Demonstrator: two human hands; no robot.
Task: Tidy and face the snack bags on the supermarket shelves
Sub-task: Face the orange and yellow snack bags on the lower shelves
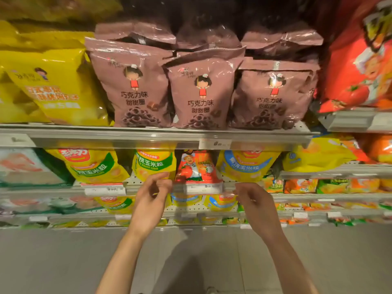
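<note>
My two bare forearms come up from the bottom of the view over the grey floor, and my hands sit in front of the second shelf down. My left hand has its fingers loosely curled with the fingertips up near the shelf's front rail; it holds nothing that I can make out, though it is blurred. My right hand is curled the same way, fingertips pointing left toward the clear price strip, and I cannot tell whether they touch it. Between my hands, just above them, stands a red tomato bag, upright and face out, apart from both hands. To its left is a yellow corn bag with a green band, right above my left fingertips, and another like it further left, tilted. To its right is a yellow bag with a blue band. On the shelf above stand three brown chocolate ring bags side by side, faces forward, with more behind them. Left of those are yellow bags, one leaning, and right of them a big red bag. Lower shelves hold more small bags, too blurred to name.
</note>
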